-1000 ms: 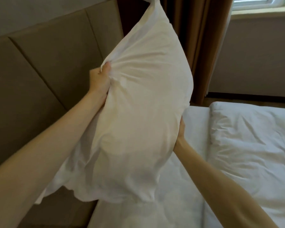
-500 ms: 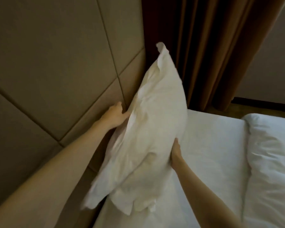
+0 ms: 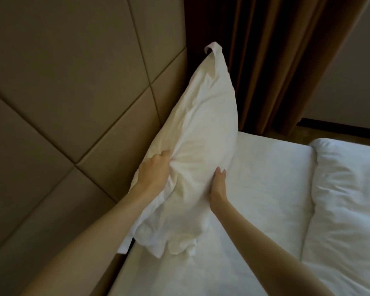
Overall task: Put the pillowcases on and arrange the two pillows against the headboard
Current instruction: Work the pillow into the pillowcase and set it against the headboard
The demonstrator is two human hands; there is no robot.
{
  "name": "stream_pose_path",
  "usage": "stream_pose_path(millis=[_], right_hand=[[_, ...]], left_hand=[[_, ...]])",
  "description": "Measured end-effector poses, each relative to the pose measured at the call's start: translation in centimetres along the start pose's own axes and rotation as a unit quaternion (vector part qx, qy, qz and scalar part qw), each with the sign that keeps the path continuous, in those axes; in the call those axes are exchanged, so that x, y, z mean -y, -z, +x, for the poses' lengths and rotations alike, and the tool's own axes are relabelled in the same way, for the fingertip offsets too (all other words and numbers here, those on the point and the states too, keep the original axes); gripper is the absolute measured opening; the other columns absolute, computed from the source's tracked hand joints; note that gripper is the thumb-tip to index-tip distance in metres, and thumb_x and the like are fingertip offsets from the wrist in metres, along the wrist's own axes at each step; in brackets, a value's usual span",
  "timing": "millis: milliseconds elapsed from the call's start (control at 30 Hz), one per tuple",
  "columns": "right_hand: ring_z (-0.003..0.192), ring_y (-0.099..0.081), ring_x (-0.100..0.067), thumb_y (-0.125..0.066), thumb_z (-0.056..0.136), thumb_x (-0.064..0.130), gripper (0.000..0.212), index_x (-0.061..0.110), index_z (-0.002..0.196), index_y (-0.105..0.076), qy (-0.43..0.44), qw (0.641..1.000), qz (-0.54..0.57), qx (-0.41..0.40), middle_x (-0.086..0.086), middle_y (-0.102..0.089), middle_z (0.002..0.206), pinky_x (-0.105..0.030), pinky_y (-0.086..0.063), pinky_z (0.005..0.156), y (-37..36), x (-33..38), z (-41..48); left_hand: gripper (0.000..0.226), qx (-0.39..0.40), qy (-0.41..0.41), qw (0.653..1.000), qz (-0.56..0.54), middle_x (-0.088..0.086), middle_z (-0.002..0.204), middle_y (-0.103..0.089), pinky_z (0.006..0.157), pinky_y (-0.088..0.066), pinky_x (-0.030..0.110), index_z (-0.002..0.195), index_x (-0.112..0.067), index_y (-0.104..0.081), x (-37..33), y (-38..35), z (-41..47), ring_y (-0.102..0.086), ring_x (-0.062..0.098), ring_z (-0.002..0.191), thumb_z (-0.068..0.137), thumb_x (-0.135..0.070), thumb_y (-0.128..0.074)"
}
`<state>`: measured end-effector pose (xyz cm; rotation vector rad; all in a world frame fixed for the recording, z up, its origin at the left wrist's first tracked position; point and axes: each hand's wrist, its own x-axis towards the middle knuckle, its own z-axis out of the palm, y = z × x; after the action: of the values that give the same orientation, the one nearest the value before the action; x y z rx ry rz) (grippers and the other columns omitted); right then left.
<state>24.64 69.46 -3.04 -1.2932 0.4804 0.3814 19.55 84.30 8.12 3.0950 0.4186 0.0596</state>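
Note:
A white pillow in its pillowcase (image 3: pixel 203 133) stands on end on the mattress, leaning against the padded beige headboard (image 3: pixel 73 92). Loose case fabric bunches at its near end. My left hand (image 3: pixel 154 171) clutches a fold of the case on the headboard side. My right hand (image 3: pixel 218 189) presses flat on the pillow's bed-side face with fingers straight. No second pillow is in view.
A white fitted sheet covers the mattress (image 3: pixel 265 189). A rumpled white duvet (image 3: pixel 346 199) lies at the right. Brown curtains (image 3: pixel 276 60) hang behind the bed's far corner, with a dark floor strip beyond the bed.
The pillow has come down from mid-air onto the mattress and now leans on the headboard. Both hands moved lower with it, and my view tilted toward the bed corner.

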Motion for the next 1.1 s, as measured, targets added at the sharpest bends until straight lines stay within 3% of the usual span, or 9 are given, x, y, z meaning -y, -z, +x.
stream_pose_path(millis=[233,333,400,467,567,733,800,900,1100], right_hand=[[0.146,-0.023,-0.021,-0.037,0.096,0.047,0.064,0.03,0.152,-0.012,0.066,0.984,-0.13,0.105,0.004,-0.018,0.161,-0.039,-0.02,0.119,0.2,3.6,-3.3],[0.147,-0.021,-0.019,-0.039,0.097,0.044,0.063,0.027,0.152,-0.013,0.08,0.975,-0.16,0.135,0.004,-0.016,0.161,-0.04,-0.019,0.121,0.1,4.2,-3.5],[0.148,-0.016,-0.018,-0.04,0.097,0.041,0.065,0.024,0.153,-0.011,0.08,0.967,-0.189,0.15,0.004,-0.011,0.162,-0.041,-0.017,0.121,0.5,4.0,-3.3],[0.148,-0.015,-0.018,-0.041,0.097,0.04,0.066,0.024,0.153,-0.01,0.074,0.959,-0.217,0.166,0.004,-0.01,0.162,-0.038,-0.017,0.121,1.4,3.7,-3.1],[0.142,-0.028,-0.019,-0.047,0.096,0.031,0.061,0.023,0.151,-0.022,0.052,0.957,-0.225,0.177,0.0,-0.026,0.157,-0.027,-0.026,0.109,3.1,3.4,-2.3],[0.136,-0.039,-0.029,-0.048,0.091,0.013,0.053,0.008,0.144,-0.039,-0.002,0.958,-0.278,0.067,-0.012,-0.039,0.151,-0.035,-0.032,0.109,5.0,4.0,-0.3],[0.137,-0.038,-0.03,-0.045,0.093,0.014,0.052,0.008,0.144,-0.038,0.013,0.961,-0.275,0.035,-0.012,-0.038,0.151,-0.036,-0.032,0.11,5.2,5.0,0.6],[0.139,-0.036,-0.028,-0.041,0.096,0.02,0.05,0.014,0.146,-0.035,0.065,0.968,-0.241,0.012,-0.008,-0.037,0.152,-0.035,-0.031,0.109,4.4,6.3,2.0],[0.149,-0.012,-0.016,-0.029,0.1,0.04,0.056,0.026,0.152,-0.014,0.165,0.956,-0.238,0.052,0.005,-0.01,0.162,-0.036,-0.011,0.122,-0.3,5.4,4.4]], left_hand=[[0.027,-0.091,-0.073,0.982,0.148,0.008,0.065,-0.066,0.043,-0.036,0.029,0.084,-0.015,-0.04,6.3,4.3,0.7,-0.066,0.029,0.054,0.099,-0.037,-0.038],[0.03,-0.127,-0.063,0.973,0.184,0.009,0.049,-0.059,0.035,-0.04,0.025,0.075,-0.009,-0.048,6.0,4.1,-0.6,-0.057,0.025,0.034,0.093,-0.031,-0.056],[0.017,-0.11,-0.046,0.98,0.161,0.014,0.074,-0.064,0.042,-0.048,0.03,0.095,-0.004,-0.054,4.3,3.8,-0.8,-0.064,0.029,0.052,0.09,-0.019,-0.06],[0.038,-0.117,-0.054,0.98,0.149,0.016,0.105,-0.06,0.063,-0.053,0.036,0.117,-0.003,-0.049,2.7,3.7,-0.2,-0.064,0.03,0.082,0.082,-0.011,-0.062],[0.041,-0.182,-0.148,0.958,0.164,0.016,0.122,-0.058,0.089,-0.049,0.039,0.118,-0.004,-0.052,-0.2,3.8,1.2,-0.058,0.03,0.106,0.077,-0.006,-0.057],[0.047,-0.125,-0.282,0.943,0.124,0.017,0.145,-0.047,0.116,-0.019,0.04,0.131,-0.003,-0.052,-5.4,0.8,3.3,-0.041,0.03,0.137,0.085,-0.004,-0.041],[0.053,-0.051,-0.242,0.966,0.077,0.011,0.158,-0.024,0.118,-0.004,0.036,0.146,-0.008,-0.03,-5.4,-1.1,4.5,-0.019,0.025,0.147,0.096,-0.024,-0.037],[0.066,-0.025,-0.146,0.986,0.074,0.008,0.162,-0.008,0.122,-0.009,0.036,0.151,-0.01,-0.012,-1.8,-3.0,6.0,-0.009,0.021,0.149,0.098,-0.046,-0.023],[0.067,-0.052,-0.044,0.995,0.069,0.017,0.152,-0.035,0.114,-0.027,0.038,0.147,-0.004,-0.026,3.8,-2.4,6.6,-0.035,0.027,0.14,0.097,-0.048,-0.025]])
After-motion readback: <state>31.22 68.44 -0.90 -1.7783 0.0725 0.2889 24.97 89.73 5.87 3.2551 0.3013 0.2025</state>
